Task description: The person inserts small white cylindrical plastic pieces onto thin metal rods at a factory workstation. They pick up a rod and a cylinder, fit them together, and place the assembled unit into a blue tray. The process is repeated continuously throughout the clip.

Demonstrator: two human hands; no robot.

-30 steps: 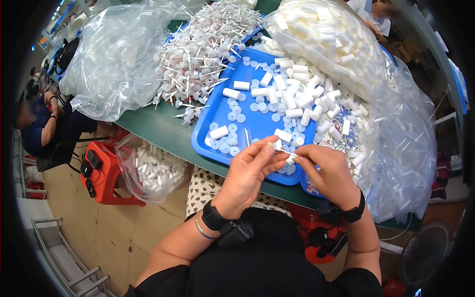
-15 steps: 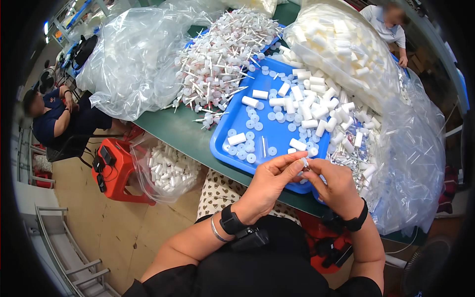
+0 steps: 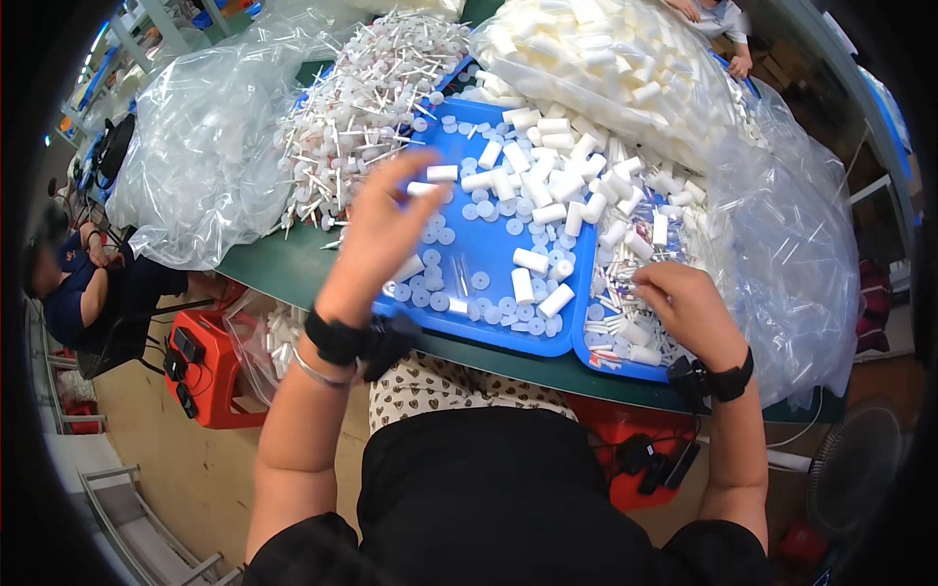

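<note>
My left hand (image 3: pixel 383 220), smeared by motion, is over the left edge of the blue tray (image 3: pixel 459 327), beside the heap of small white stems with translucent discs (image 3: pixel 357 107). Its thumb and fingers are spread, and no held thing shows. White foam-like cylinders (image 3: pixel 550 213) and translucent discs (image 3: pixel 447 235) lie scattered in the tray. To the right, my right hand (image 3: pixel 687 303) is lowered over a second blue tray (image 3: pixel 606 366) of thin metallic-looking pins (image 3: pixel 620 293) and more cylinders. Its thumb and fingertips are pinched together; what they hold, if anything, is too small to make out.
A large clear bag of white cylinders (image 3: pixel 625 68) slumps over the far side. Clear plastic bags (image 3: pixel 195 166) lie at the left and right (image 3: pixel 782 234). A red stool (image 3: pixel 210 371) stands left of the green table (image 3: pixel 293 264). Two other people are nearby.
My hands were together over the tray's front edge, fingering a small piece. They have parted: the left moved left toward the stem heap, the right moved right to the pins. The view has shifted.
</note>
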